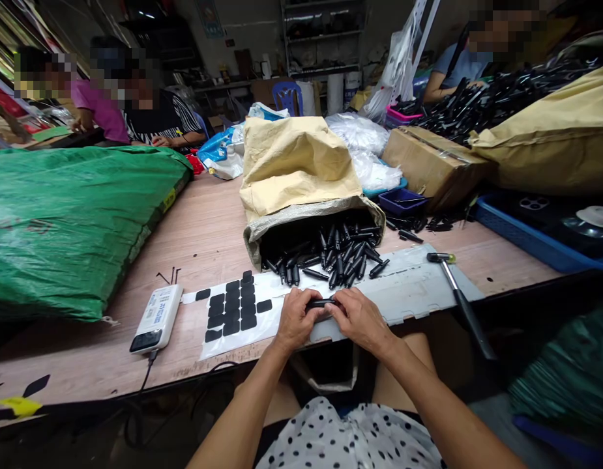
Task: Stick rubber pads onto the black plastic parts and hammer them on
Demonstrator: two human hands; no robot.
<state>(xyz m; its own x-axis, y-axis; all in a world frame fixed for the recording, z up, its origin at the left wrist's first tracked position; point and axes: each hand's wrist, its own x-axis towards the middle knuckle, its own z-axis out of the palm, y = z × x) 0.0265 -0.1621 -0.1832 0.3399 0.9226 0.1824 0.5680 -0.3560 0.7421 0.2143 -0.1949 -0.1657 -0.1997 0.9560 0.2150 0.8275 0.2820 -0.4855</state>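
Observation:
Between my two hands, just above the table's front edge, is a slim black cylindrical part (321,303). The fingers of my left hand (296,316) close on its left end. My right hand (360,316) pinches its right end. Right beyond my hands, a heap of similar black cylindrical parts (340,257) spills from the mouth of a beige sack (301,163). To the left of my left hand lies a white sheet (266,332) bearing rows of black rounded-square stickers (231,306). A grey board (409,280) lies under and beside my right hand.
A hammer (460,296) juts over the table edge at right. A white power bank (157,319) with a cable lies at left, near a big green sack (76,221). Behind are a cardboard box (428,163) and a blue tray (526,238). Several people sit across the table.

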